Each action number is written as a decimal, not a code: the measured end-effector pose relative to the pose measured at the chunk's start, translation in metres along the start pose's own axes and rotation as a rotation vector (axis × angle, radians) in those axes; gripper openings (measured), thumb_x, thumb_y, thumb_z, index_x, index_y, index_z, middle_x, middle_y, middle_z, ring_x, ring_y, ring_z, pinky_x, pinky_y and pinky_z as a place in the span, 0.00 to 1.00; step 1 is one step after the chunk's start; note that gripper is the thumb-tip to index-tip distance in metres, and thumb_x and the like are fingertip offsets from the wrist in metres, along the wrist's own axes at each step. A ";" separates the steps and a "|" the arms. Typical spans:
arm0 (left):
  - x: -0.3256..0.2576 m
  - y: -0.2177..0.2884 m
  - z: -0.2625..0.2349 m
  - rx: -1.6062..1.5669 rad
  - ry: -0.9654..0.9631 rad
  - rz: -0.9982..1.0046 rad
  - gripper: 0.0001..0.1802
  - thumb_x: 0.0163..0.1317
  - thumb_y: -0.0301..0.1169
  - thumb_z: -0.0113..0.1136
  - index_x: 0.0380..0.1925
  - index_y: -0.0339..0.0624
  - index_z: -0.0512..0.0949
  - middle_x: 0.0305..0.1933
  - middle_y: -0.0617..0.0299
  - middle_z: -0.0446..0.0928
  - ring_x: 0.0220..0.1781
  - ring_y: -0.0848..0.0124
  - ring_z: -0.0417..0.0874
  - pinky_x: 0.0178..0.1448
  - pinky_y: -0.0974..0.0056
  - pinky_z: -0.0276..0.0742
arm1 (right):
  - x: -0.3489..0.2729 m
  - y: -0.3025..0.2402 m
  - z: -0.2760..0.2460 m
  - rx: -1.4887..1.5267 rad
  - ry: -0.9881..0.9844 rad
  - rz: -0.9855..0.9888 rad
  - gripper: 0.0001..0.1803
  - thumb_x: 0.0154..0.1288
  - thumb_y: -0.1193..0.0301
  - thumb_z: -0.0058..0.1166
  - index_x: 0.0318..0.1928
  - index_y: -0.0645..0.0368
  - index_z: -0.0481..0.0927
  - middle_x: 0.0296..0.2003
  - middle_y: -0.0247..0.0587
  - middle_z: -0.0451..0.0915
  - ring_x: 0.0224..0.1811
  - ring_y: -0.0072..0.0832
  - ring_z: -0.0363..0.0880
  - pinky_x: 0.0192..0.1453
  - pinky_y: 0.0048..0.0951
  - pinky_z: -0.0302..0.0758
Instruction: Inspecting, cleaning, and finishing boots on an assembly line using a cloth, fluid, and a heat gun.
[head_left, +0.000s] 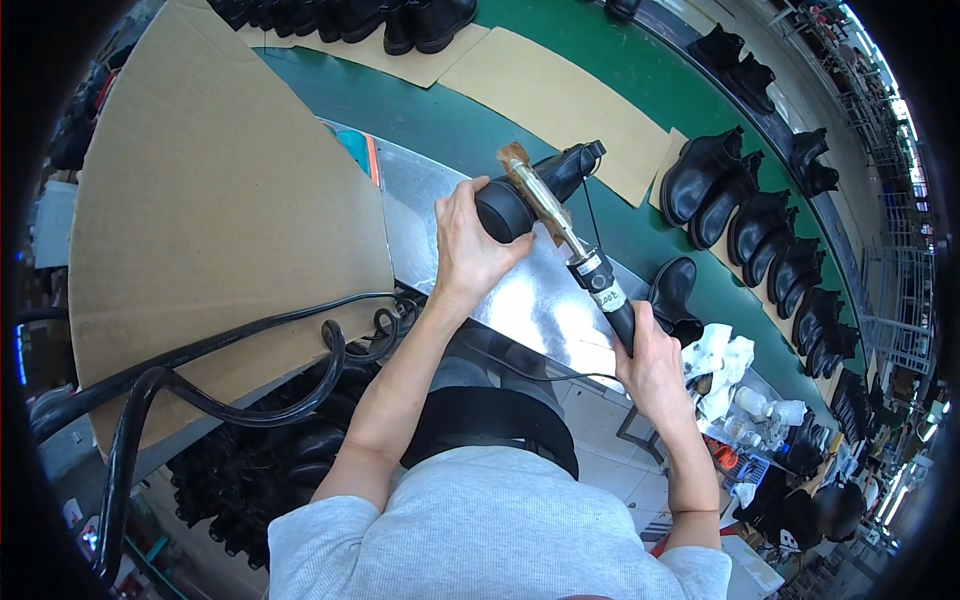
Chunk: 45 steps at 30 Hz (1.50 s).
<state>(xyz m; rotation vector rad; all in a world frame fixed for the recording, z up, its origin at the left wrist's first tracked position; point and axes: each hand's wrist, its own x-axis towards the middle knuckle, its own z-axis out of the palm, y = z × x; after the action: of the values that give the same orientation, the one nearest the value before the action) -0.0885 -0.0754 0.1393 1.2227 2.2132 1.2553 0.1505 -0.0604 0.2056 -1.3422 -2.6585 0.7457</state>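
While my left hand (472, 250) grips the black ankle boot (503, 212), my right hand (653, 365) clasps the heat tool (588, 262) between them; likely heating, it calls for steady sweeps next.

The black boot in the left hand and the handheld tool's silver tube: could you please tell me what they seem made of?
Black boot: leather or a synthetic lookalike, its smooth surface softly shining. Silver tube: probably polished metal, given its bright highlights.

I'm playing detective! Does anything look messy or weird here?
Yes: the tool in the right hand has a brown, rough end, unlike its shiny barrel; I can't tell if it's damaged. Crumpled white cloth lies messily beside a lone boot.
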 end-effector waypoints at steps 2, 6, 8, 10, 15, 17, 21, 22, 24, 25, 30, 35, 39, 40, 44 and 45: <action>-0.002 0.000 0.002 -0.012 -0.007 -0.008 0.39 0.32 0.34 0.73 0.49 0.35 0.70 0.44 0.48 0.74 0.50 0.54 0.73 0.55 0.56 0.72 | 0.000 0.004 0.000 -0.002 -0.013 0.015 0.18 0.53 0.80 0.54 0.43 0.63 0.62 0.30 0.60 0.75 0.30 0.59 0.76 0.32 0.53 0.73; -0.002 0.001 0.003 -0.003 -0.011 0.005 0.39 0.32 0.34 0.73 0.49 0.35 0.70 0.45 0.49 0.75 0.49 0.54 0.73 0.55 0.56 0.71 | -0.002 0.004 0.002 -0.013 -0.002 0.045 0.19 0.54 0.79 0.55 0.43 0.62 0.62 0.26 0.60 0.76 0.30 0.59 0.76 0.32 0.52 0.72; -0.004 0.003 0.004 -0.013 -0.009 0.007 0.39 0.32 0.33 0.73 0.49 0.35 0.70 0.46 0.49 0.74 0.50 0.54 0.72 0.56 0.55 0.71 | -0.003 0.004 -0.003 -0.032 -0.026 0.041 0.18 0.53 0.80 0.54 0.42 0.63 0.61 0.27 0.61 0.75 0.30 0.60 0.76 0.32 0.53 0.72; -0.006 0.003 0.004 -0.008 -0.008 0.011 0.39 0.32 0.33 0.73 0.49 0.35 0.70 0.46 0.49 0.74 0.50 0.54 0.72 0.56 0.55 0.71 | -0.004 0.003 -0.008 -0.051 -0.049 0.040 0.18 0.52 0.81 0.53 0.41 0.64 0.59 0.29 0.61 0.74 0.30 0.60 0.76 0.32 0.54 0.73; -0.007 0.005 0.007 0.003 -0.007 0.021 0.39 0.32 0.33 0.73 0.49 0.35 0.70 0.45 0.49 0.74 0.50 0.55 0.72 0.56 0.56 0.71 | -0.007 0.003 -0.010 -0.053 -0.035 0.046 0.18 0.53 0.80 0.54 0.42 0.63 0.62 0.26 0.60 0.75 0.31 0.59 0.76 0.32 0.52 0.71; -0.007 0.005 0.007 0.005 -0.005 0.016 0.39 0.32 0.33 0.73 0.48 0.35 0.70 0.45 0.49 0.74 0.50 0.55 0.72 0.56 0.55 0.71 | -0.007 0.004 -0.007 -0.042 -0.050 0.045 0.18 0.52 0.81 0.54 0.41 0.64 0.60 0.27 0.61 0.74 0.30 0.60 0.76 0.32 0.53 0.72; -0.005 0.002 0.007 0.006 0.007 0.026 0.38 0.31 0.33 0.73 0.48 0.35 0.70 0.45 0.49 0.74 0.50 0.55 0.72 0.55 0.56 0.71 | -0.006 0.013 0.010 0.007 -0.022 0.010 0.19 0.52 0.81 0.55 0.41 0.65 0.59 0.29 0.63 0.73 0.31 0.61 0.76 0.32 0.54 0.73; -0.004 0.002 0.007 0.004 0.002 0.013 0.38 0.31 0.34 0.73 0.48 0.36 0.70 0.45 0.49 0.74 0.49 0.55 0.72 0.55 0.56 0.71 | -0.005 0.016 0.015 0.007 -0.021 0.006 0.19 0.52 0.81 0.55 0.41 0.65 0.59 0.29 0.63 0.73 0.31 0.61 0.76 0.32 0.54 0.73; -0.002 0.001 0.007 0.003 -0.001 0.002 0.38 0.31 0.34 0.73 0.48 0.36 0.70 0.45 0.50 0.75 0.49 0.55 0.73 0.55 0.56 0.71 | -0.002 0.020 0.025 0.033 0.002 0.007 0.21 0.52 0.81 0.56 0.43 0.65 0.60 0.30 0.64 0.74 0.31 0.61 0.76 0.32 0.54 0.73; -0.001 0.001 0.006 0.000 -0.003 0.014 0.38 0.31 0.34 0.73 0.47 0.36 0.70 0.44 0.50 0.75 0.48 0.55 0.73 0.54 0.56 0.72 | -0.001 0.022 0.031 0.030 0.016 0.001 0.22 0.51 0.81 0.57 0.44 0.66 0.60 0.29 0.63 0.74 0.30 0.61 0.76 0.32 0.54 0.72; 0.002 0.001 0.005 -0.006 -0.005 0.002 0.38 0.31 0.35 0.74 0.47 0.36 0.70 0.43 0.49 0.74 0.46 0.56 0.74 0.51 0.57 0.74 | 0.005 0.030 0.050 0.073 0.077 -0.001 0.20 0.54 0.79 0.55 0.44 0.63 0.60 0.25 0.62 0.75 0.30 0.61 0.76 0.32 0.54 0.71; 0.002 -0.004 0.005 0.004 -0.006 -0.001 0.39 0.31 0.36 0.75 0.47 0.36 0.70 0.43 0.48 0.74 0.46 0.57 0.75 0.48 0.58 0.75 | 0.008 0.036 0.062 0.080 0.096 -0.028 0.23 0.49 0.82 0.57 0.45 0.66 0.60 0.27 0.63 0.75 0.29 0.60 0.76 0.31 0.52 0.73; 0.003 -0.004 0.007 0.013 -0.010 -0.003 0.39 0.31 0.36 0.75 0.47 0.36 0.70 0.43 0.49 0.74 0.46 0.57 0.75 0.47 0.58 0.76 | 0.009 0.039 0.066 0.099 0.104 -0.025 0.24 0.49 0.82 0.56 0.45 0.66 0.60 0.28 0.63 0.75 0.29 0.60 0.76 0.31 0.52 0.73; 0.003 -0.004 0.007 0.012 -0.008 -0.001 0.39 0.31 0.36 0.75 0.47 0.36 0.70 0.43 0.49 0.74 0.46 0.57 0.75 0.47 0.59 0.76 | 0.009 0.040 0.067 0.100 0.104 -0.027 0.24 0.49 0.81 0.57 0.45 0.66 0.60 0.28 0.63 0.75 0.29 0.60 0.76 0.31 0.52 0.73; 0.004 0.004 0.005 -0.047 -0.065 -0.052 0.38 0.34 0.33 0.72 0.48 0.31 0.68 0.44 0.47 0.74 0.49 0.54 0.71 0.55 0.54 0.71 | 0.008 0.038 0.060 0.070 0.092 -0.034 0.23 0.49 0.81 0.57 0.45 0.66 0.60 0.27 0.63 0.75 0.29 0.60 0.76 0.31 0.52 0.73; 0.003 0.004 0.005 -0.047 -0.067 -0.052 0.38 0.34 0.33 0.72 0.48 0.31 0.68 0.44 0.47 0.74 0.49 0.54 0.71 0.55 0.54 0.71 | 0.007 0.036 0.057 0.070 0.092 -0.033 0.23 0.49 0.81 0.57 0.45 0.66 0.60 0.27 0.63 0.75 0.29 0.60 0.76 0.31 0.52 0.73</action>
<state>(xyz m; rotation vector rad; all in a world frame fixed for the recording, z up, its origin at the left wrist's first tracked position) -0.0854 -0.0690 0.1398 1.1642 2.1426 1.2213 0.1575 -0.0586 0.1384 -1.2799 -2.5526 0.7476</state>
